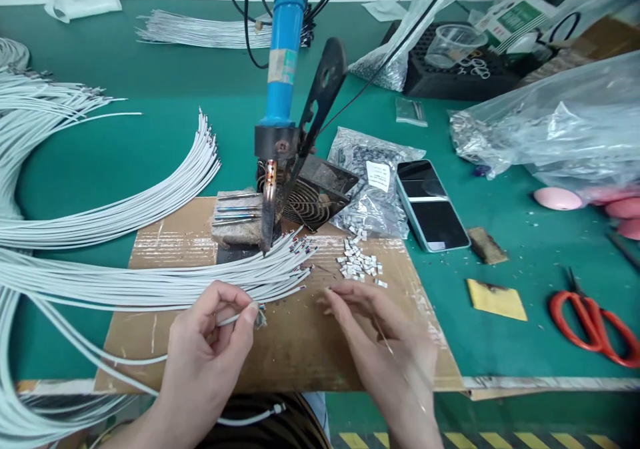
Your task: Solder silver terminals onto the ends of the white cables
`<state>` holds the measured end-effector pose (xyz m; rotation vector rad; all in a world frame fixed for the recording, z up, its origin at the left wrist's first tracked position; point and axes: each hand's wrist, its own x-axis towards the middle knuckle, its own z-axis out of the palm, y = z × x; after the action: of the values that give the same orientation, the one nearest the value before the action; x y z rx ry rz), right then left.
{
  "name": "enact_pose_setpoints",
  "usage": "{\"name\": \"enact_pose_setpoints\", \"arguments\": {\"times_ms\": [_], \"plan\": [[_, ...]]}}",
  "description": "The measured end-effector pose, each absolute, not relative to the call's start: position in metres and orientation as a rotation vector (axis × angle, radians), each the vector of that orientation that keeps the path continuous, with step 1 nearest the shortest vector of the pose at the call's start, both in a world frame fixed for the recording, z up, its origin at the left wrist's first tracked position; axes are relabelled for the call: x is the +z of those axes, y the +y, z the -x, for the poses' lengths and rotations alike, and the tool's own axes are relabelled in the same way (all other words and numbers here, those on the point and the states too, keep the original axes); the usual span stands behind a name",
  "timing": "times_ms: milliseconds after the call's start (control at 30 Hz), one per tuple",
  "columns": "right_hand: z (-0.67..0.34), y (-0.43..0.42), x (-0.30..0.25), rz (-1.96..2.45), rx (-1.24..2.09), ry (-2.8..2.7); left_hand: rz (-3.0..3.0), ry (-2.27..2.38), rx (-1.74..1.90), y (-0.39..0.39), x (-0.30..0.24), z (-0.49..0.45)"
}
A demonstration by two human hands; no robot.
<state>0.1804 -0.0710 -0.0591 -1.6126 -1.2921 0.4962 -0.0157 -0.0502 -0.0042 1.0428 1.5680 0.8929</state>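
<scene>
My left hand (205, 352) pinches a white cable (229, 320) near its end, between thumb and index finger; a small piece at that end is partly hidden by the fingertips. Thin solder wire (387, 343) runs across my right hand (385, 342), whose thumb and fingertips are closed on it. Both hands are above a cardboard sheet (300, 362), apart from each other. Behind them a soldering iron (280, 102) with a blue handle is fixed tip-down in a black bracket. A bundle of white cables (150, 282) passes under its tip, stripped ends pointing right.
Small white connectors (357, 262) lie scattered right of the cable ends. Beyond are a bag of parts (377, 175) and a phone (433, 205). Red-handled scissors (593, 322) and a yellow sponge (497, 299) lie at right. Another cable bundle (165, 195) curves at left.
</scene>
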Motion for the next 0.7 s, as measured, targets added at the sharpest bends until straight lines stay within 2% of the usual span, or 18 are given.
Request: {"name": "enact_pose_setpoints", "arguments": {"times_ms": [133, 233, 500, 700], "plan": [[-0.155, -0.071, -0.055, 1.445, 0.855, -1.03, -1.026, 1.55, 0.869, -0.049, -0.001, 0.013], [-0.144, -0.068, -0.052, 1.353, 0.991, -0.978, -1.0, 1.53, 0.877, -0.048, 0.002, 0.011], [-0.134, -0.061, -0.043, 1.22, 1.177, -0.872, -1.035, 1.558, 0.853, -0.049, 0.001, 0.013], [-0.132, -0.058, -0.035, 1.19, 1.147, -0.937, -1.131, 1.561, 0.884, -0.054, -0.005, 0.016]]}}
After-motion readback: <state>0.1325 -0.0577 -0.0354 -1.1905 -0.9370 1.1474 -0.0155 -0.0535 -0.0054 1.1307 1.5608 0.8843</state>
